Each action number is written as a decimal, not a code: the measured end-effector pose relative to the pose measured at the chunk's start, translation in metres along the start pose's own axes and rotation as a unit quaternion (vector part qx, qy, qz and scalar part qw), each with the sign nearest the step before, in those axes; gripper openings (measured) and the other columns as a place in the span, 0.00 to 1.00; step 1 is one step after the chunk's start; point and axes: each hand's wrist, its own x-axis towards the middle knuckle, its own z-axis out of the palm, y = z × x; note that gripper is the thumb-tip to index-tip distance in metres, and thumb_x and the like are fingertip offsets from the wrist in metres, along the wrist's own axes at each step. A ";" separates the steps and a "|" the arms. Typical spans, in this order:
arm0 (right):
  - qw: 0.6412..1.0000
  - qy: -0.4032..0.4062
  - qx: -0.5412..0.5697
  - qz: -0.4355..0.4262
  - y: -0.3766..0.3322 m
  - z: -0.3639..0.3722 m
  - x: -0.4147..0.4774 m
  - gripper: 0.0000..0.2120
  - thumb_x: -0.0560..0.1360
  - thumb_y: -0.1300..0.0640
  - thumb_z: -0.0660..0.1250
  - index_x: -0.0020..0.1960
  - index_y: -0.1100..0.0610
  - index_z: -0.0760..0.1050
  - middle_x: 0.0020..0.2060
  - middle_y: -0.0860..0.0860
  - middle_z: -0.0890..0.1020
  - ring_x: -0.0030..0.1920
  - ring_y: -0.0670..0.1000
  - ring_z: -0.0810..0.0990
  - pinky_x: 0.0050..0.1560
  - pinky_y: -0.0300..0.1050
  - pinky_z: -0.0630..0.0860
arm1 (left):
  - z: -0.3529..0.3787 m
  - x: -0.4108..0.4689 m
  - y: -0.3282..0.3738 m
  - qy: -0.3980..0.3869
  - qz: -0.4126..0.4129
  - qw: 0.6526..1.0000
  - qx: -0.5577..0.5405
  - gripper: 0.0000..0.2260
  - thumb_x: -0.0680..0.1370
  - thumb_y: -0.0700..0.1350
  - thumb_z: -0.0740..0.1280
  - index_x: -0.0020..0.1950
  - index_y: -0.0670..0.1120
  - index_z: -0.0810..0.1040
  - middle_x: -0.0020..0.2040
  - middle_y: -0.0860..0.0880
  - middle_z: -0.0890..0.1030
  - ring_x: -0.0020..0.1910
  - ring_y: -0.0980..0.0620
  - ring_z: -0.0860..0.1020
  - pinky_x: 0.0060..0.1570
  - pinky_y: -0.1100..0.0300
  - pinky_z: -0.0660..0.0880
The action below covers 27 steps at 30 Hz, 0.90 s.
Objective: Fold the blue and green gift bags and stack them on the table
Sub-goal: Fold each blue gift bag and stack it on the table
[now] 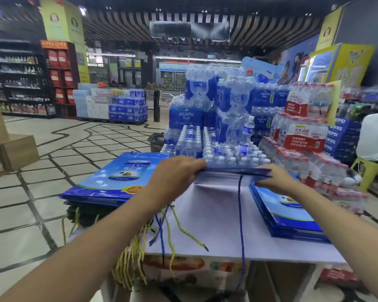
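Left hand and right hand on a bag over the table.
Fingers of both curled round its ends; left stack and right stack alongside.

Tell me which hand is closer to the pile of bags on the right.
Right. The right hand holds the bag's end just over the far corner of that pile; the left hand holds the opposite end, farther left, near the other pile.

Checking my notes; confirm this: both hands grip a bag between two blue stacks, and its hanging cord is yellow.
Wrong cord colour. The head view shows the left hand and right hand gripping the bag between left stack and right stack; its cord is blue.
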 end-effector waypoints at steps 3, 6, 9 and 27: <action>0.993 -0.099 -0.066 0.013 0.002 0.006 -0.007 0.24 0.74 0.73 0.61 0.60 0.51 0.84 0.55 0.48 0.84 0.58 0.50 0.81 0.59 0.45 0.77 | 0.036 -0.027 0.016 -0.095 0.016 0.994 0.042 0.06 0.78 0.45 0.71 0.52 0.55 0.78 0.42 0.53 0.82 0.41 0.47 0.81 0.31 0.56 0.71; 0.994 -0.106 -0.035 0.017 -0.012 0.021 -0.015 0.23 0.75 0.73 0.58 0.55 0.52 0.84 0.49 0.46 0.85 0.53 0.48 0.83 0.57 0.44 0.78 | 0.065 -0.047 0.035 -0.199 -0.018 0.979 0.046 0.05 0.82 0.46 0.65 0.55 0.54 0.79 0.50 0.52 0.82 0.51 0.47 0.79 0.36 0.54 0.69; 0.987 -0.156 -0.011 0.019 -0.029 0.049 -0.026 0.20 0.77 0.68 0.59 0.50 0.46 0.82 0.47 0.45 0.86 0.49 0.45 0.84 0.54 0.42 0.79 | 0.088 -0.060 0.045 -0.265 -0.049 0.963 0.015 0.04 0.82 0.50 0.66 0.55 0.52 0.78 0.53 0.49 0.80 0.57 0.45 0.78 0.42 0.51 0.74; 0.989 -0.086 -0.079 0.086 -0.107 0.159 -0.009 0.03 0.75 0.53 0.69 0.47 0.49 0.81 0.50 0.50 0.84 0.52 0.54 0.82 0.49 0.47 0.78 | 0.106 -0.111 0.033 -0.233 -0.110 0.951 -0.171 0.15 0.82 0.61 0.63 0.61 0.56 0.82 0.55 0.55 0.79 0.53 0.51 0.78 0.53 0.51 0.75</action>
